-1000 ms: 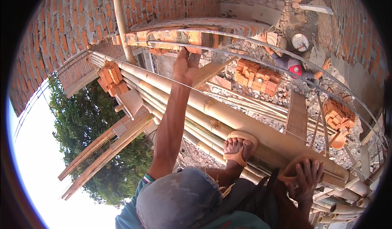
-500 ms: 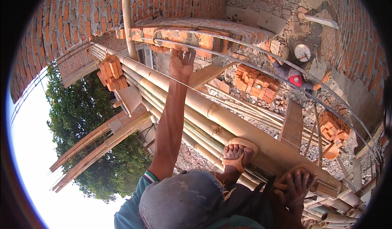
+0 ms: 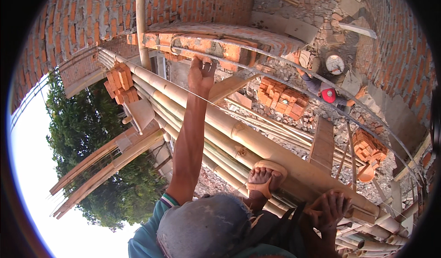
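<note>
- Since a second ago, the bare left hand [image 3: 200,76] has shifted slightly leftward along the near edge of the low wall of orange-red brick and grey mortar [image 3: 232,53]; the bare right hand [image 3: 330,207] shows little change.
- The wall lies right at the left hand's fingertips, with a round, tan upright bamboo pole [image 3: 142,23] by its left end.
- Brickwork is already in place along the wall, with grey mortar showing in patches on its near face.
- It looks only partly finished: the near edge is ragged, and bricks remain unlaid in a stepped stack of orange bricks [image 3: 119,83], left of the wall on its near side, and in a larger pile of orange bricks [image 3: 282,98], nearer than the wall and toward its right.
- The wall's long axis runs left to right, bowed by the lens, its far end pointing right.
- The left hand's fingers bend in narrowly at the wall's edge; whether they pinch a brick or merely press, I cannot tell.
- The right hand is well apart from the wall on its near side, over the thick, pale yellow bamboo poles [image 3: 257,140], fingers seemingly spread wide, nothing visible in them.
</note>
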`<state>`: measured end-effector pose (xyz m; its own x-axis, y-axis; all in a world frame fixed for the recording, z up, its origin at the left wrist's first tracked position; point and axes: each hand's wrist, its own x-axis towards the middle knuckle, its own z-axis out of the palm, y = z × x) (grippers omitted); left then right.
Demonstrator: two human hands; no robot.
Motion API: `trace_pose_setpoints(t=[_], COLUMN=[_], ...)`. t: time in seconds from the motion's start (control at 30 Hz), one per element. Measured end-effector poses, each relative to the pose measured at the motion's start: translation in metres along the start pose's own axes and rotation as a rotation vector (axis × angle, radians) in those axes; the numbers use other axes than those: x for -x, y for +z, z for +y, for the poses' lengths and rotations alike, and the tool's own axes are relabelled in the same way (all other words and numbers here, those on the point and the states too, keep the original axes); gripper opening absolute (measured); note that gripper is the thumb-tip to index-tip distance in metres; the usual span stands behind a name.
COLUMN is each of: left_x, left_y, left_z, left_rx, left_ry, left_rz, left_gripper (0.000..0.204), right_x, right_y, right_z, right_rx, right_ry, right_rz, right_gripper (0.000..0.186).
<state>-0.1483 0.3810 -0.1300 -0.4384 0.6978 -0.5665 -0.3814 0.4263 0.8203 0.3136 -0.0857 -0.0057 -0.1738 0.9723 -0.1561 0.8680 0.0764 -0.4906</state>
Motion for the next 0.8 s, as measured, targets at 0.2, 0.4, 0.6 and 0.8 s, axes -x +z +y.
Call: trace_pose_setpoints(t=[0.2, 0.4, 0.6, 0.8], left_x=[0.018, 0.012, -0.008, -0.020], left_y=[0.012, 0.011, -0.009, -0.015], left_z=[0.010, 0.017, 0.020, 0.028], left_rx=[-0.061, -0.050, -0.041, -0.053], left_ry=[0.025, 0.012, -0.029, -0.077], left_rz=[-0.014, -0.062, -0.039, -0.038], left_gripper=[0.041, 0.036, 0.033, 0.030], right_x=[-0.002, -0.006, -0.013, -0.019], right_y=[-0.003, -0.006, -0.012, -0.013], right_z=[-0.002, -0.005, -0.005, -0.006], right_rx=[-0.045, -0.124, -0.159, -0.115], right_ry=[0.039, 0.095, 0.107, 0.093], right_rz=[-0.020, -0.019, -0.037, -0.020], right_gripper=[0.063, 0.054, 0.050, 0.044])
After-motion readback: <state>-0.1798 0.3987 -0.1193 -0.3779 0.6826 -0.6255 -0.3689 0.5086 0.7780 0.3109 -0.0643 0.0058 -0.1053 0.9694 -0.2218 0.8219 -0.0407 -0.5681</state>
